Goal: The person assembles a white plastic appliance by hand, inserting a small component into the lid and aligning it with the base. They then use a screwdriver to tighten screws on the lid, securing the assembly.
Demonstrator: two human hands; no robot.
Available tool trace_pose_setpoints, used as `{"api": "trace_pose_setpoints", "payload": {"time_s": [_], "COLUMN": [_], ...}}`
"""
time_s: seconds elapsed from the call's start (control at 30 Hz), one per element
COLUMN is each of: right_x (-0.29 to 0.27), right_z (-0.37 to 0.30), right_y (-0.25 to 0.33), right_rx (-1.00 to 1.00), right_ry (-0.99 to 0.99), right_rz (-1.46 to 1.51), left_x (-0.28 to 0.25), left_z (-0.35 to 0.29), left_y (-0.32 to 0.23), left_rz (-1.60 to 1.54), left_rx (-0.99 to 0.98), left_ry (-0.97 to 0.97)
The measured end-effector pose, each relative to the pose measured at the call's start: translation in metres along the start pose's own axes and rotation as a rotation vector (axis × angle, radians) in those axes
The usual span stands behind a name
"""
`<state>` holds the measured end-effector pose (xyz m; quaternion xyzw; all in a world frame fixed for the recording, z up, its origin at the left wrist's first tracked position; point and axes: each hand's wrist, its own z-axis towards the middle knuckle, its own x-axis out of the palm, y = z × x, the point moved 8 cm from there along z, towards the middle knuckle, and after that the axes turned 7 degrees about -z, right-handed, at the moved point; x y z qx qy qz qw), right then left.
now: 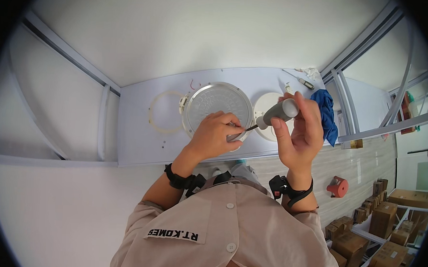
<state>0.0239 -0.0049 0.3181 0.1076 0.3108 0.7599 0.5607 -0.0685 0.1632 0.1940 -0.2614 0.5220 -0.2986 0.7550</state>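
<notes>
My right hand [301, 133] grips a screwdriver [280, 113] by its grey handle, fingers wrapped around it. The thin dark shaft slants down to the left, its tip close to my left fingertips. My left hand [215, 136] is closed at the near right edge of a round, lid-like appliance part [215, 102], with a small grey piece [234, 136] between thumb and fingers; its kind is partly hidden. That round part has a silver textured face and a pale rim with a latch-like bit on its left. Behind the screwdriver lies a round white disc [261, 107], partly covered.
On the white table [138, 100] lie a pale ring [151, 112], small screws, a red wire, and a second screwdriver [305, 83] at the back right. A blue cloth [325, 115] hangs over the right edge. A red stool [337, 187] and cardboard boxes [382, 219] stand right.
</notes>
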Motion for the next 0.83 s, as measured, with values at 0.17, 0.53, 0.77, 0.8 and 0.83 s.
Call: {"api": "trace_pose_setpoints", "payload": {"time_s": [0.17, 0.53, 0.77, 0.8, 0.83], "right_x": [0.009, 0.006, 0.006, 0.004, 0.004], "right_z": [0.004, 0.004, 0.004, -0.004, -0.004], "right_y": [0.009, 0.006, 0.015, 0.002, 0.002], "right_rx": [0.000, 0.090, -0.156, -0.108, -0.108], "right_ry": [0.166, 0.087, 0.177, 0.220, 0.219], "right_rz": [0.049, 0.151, -0.088, -0.074, -0.072], "left_x": [0.000, -0.005, -0.006, -0.007, -0.007], "left_z": [-0.001, -0.001, 0.000, 0.000, 0.000], "left_y": [0.000, -0.005, -0.005, -0.006, -0.007], "left_rz": [0.003, -0.030, -0.042, -0.042, -0.040], "left_rx": [-0.007, 0.090, 0.105, 0.108, 0.109], "left_ry": [0.031, 0.046, 0.046, 0.050, 0.054]}}
